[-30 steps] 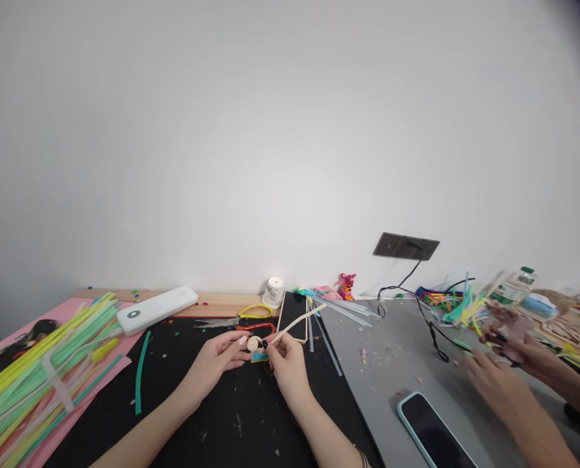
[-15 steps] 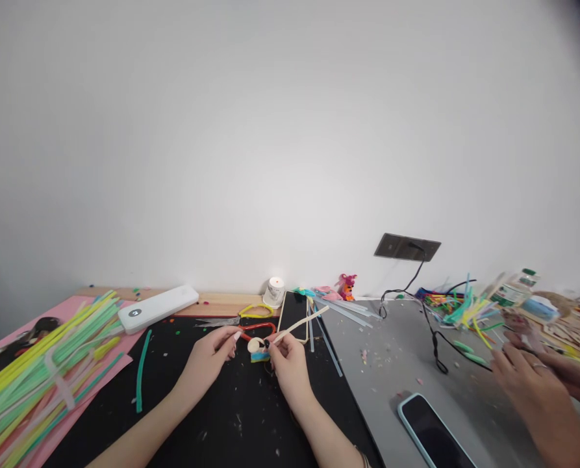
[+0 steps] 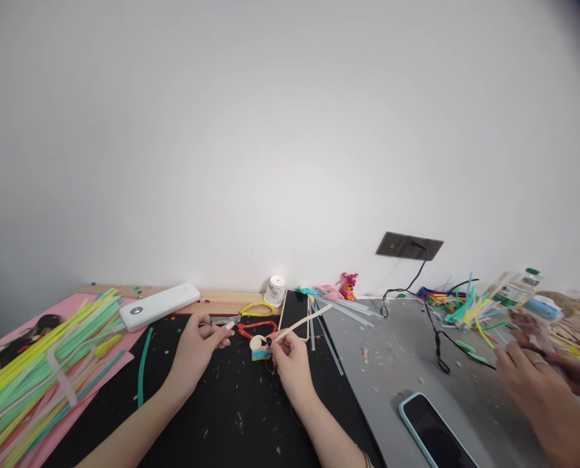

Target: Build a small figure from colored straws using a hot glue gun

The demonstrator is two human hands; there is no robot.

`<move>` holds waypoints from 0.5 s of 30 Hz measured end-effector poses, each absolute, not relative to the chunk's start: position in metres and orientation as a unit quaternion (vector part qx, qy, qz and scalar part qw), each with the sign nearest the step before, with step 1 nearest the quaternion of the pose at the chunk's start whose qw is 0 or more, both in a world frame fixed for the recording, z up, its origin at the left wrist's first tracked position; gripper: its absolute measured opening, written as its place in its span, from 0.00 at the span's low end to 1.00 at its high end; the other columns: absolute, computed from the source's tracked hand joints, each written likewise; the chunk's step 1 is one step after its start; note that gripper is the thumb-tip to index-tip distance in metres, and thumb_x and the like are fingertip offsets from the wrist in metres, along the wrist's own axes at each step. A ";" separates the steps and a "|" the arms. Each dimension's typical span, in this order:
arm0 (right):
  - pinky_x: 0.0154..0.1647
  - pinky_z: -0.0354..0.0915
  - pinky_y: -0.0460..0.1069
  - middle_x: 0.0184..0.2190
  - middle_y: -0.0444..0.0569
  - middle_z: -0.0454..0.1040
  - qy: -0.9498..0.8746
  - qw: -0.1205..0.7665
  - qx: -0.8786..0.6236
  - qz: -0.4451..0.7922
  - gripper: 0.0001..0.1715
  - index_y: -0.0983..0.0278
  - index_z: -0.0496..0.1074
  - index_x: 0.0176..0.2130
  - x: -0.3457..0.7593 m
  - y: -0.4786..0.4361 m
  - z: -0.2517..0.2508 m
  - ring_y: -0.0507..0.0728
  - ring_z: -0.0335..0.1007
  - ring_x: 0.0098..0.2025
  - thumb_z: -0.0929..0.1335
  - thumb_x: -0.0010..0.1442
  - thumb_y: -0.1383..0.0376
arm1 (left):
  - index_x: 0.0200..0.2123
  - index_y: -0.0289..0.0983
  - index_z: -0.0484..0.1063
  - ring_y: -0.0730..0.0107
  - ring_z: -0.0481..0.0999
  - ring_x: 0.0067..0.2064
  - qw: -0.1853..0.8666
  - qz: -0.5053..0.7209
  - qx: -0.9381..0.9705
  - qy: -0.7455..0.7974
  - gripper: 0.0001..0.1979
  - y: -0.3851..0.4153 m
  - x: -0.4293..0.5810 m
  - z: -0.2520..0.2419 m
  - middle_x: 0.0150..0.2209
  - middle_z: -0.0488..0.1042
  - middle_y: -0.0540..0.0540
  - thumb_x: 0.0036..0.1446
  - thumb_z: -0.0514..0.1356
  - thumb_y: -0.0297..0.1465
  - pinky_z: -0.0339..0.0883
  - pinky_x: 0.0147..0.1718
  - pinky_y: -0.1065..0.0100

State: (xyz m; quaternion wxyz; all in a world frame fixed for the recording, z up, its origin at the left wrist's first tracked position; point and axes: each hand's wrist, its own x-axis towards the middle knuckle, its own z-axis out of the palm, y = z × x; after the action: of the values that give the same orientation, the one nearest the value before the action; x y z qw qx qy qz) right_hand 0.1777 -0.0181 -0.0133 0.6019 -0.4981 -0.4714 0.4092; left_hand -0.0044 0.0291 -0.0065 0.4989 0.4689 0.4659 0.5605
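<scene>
My right hand (image 3: 290, 364) pinches a cream pipe cleaner (image 3: 305, 320), whose free end sticks up to the right. At its fingertips is a coiled cream end (image 3: 257, 343) with a blue and yellow band (image 3: 261, 355) under it. A small dark bead-like spot shows by the thumb; I cannot make out what it is. My left hand (image 3: 201, 351) is apart from the coil, fingers loosely bent, with nothing visible in it. Just behind lie scissors with red handles (image 3: 256, 327), their blades partly hidden by the left hand.
A white power bank (image 3: 160, 307) and a pile of pipe cleaners (image 3: 56, 364) lie left. A teal pipe cleaner (image 3: 144, 367) is on the black mat (image 3: 212, 422). Behind stand a white paper cup (image 3: 275, 291) and yellow-handled scissors (image 3: 256, 308). Another person's hands (image 3: 538, 383) work right, near a phone (image 3: 436, 432).
My left hand has drawn back left, away from the coil, and its fingers have loosened. My right hand keeps its pinch on the cream pipe cleaner with little movement.
</scene>
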 end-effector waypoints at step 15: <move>0.19 0.50 0.44 0.19 0.40 0.66 -0.495 0.578 -0.500 0.413 0.07 0.66 0.71 0.29 0.175 -0.019 -0.018 0.49 0.55 0.18 0.68 0.50 0.63 | 0.43 0.38 0.69 0.60 0.78 0.39 0.529 0.394 0.661 0.357 0.15 0.013 0.007 -0.003 0.34 0.78 0.46 0.51 0.62 0.33 0.70 0.42 0.61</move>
State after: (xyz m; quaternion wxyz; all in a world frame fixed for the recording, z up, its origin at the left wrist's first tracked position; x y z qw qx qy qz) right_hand 0.1751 -0.0188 -0.0176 0.5781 -0.4997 -0.4952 0.4135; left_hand 0.0071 0.0126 -0.0034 0.5291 0.6615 0.3566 0.3941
